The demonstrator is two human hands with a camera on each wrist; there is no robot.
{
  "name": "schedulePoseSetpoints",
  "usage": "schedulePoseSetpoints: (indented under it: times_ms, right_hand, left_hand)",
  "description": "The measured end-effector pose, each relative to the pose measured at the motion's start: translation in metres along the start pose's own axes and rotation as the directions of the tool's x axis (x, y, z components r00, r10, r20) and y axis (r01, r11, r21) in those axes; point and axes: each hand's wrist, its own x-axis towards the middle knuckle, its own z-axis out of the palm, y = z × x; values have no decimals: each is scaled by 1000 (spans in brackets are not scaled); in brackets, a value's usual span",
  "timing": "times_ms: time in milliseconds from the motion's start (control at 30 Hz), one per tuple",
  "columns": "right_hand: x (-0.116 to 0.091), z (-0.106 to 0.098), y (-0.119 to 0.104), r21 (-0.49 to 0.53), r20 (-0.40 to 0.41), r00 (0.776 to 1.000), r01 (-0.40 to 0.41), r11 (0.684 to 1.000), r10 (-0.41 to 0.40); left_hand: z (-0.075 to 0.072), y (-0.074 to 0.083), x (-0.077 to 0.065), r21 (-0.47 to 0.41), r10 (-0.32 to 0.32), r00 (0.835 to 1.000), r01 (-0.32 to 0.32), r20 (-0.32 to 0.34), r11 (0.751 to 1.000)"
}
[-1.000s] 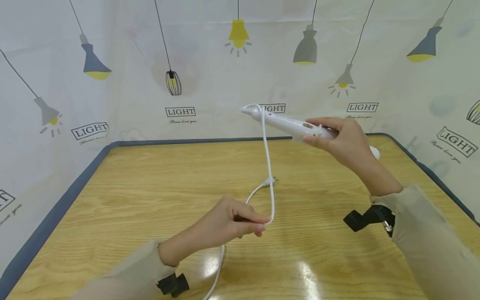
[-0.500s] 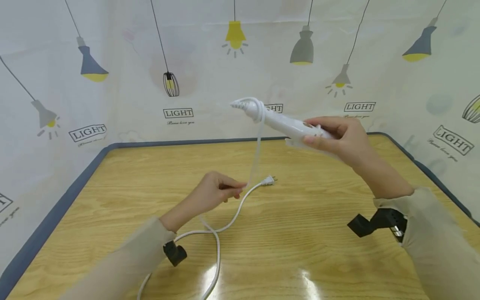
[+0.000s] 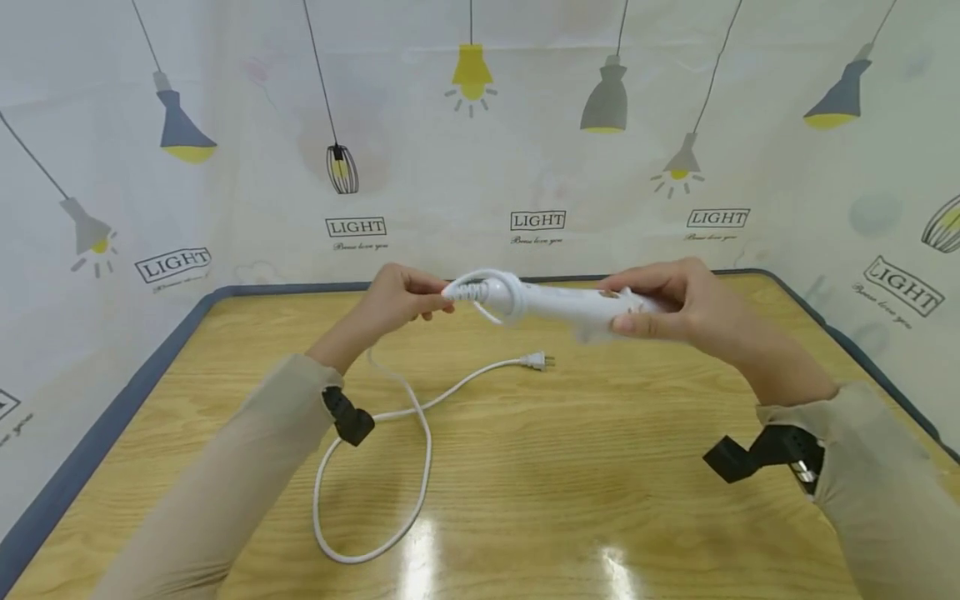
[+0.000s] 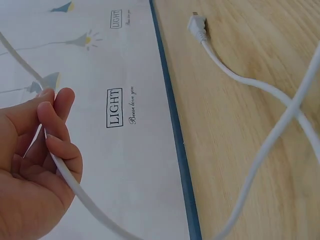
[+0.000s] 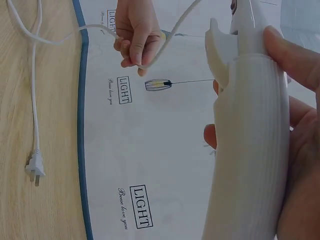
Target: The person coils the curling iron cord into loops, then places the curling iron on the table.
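Note:
A white curling iron (image 3: pixel 566 306) is held roughly level above the table by my right hand (image 3: pixel 686 304), whose thumb and fingers grip its body. Its power cord (image 3: pixel 429 446) loops round the narrow cord end, beside the ribbed sleeve. Just left of that end, my left hand (image 3: pixel 393 300) pinches the cord. The left wrist view shows the cord (image 4: pixel 95 210) running through those curled fingers. In the right wrist view, the iron's thick pale part (image 5: pixel 250 140) and a raised lever (image 5: pixel 216 57) show close up.
The two-pin plug (image 3: pixel 534 360) lies on the wooden table (image 3: pixel 600 467) with the cord's slack, which crosses itself in a loop. Behind the table stands a backdrop (image 3: pixel 450 183) printed with lamps. A dark strip (image 3: pixel 307 288) lines the table edge.
My left hand has risen and moved left with the pinched cord, bringing another turn round the iron's end. The iron has lowered and levelled. More cord slack shows on the table.

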Motion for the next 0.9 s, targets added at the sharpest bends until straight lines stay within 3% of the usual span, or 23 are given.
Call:
schedulePoseSetpoints:
  times_ms: [267, 533, 733, 900]
  right_hand:
    - [-1, 4, 2, -76, 150, 988, 50, 996, -39]
    - [0, 6, 9, -211, 290, 957, 96, 973, -31]
    - [4, 14, 12, -291, 353, 935, 90, 952, 20]
    - [6, 17, 15, -340, 352, 936, 112, 934, 16]
  left_hand:
    - [-8, 19, 6, 20, 19, 1000, -19, 1, 1000]
    - [-20, 46, 4, -11, 62, 998, -63, -33, 998]
    - [-21, 69, -4, -14, 163, 985, -164, -58, 986]
    - [-15, 89, -18, 96, 285, 955, -277, -84, 956]
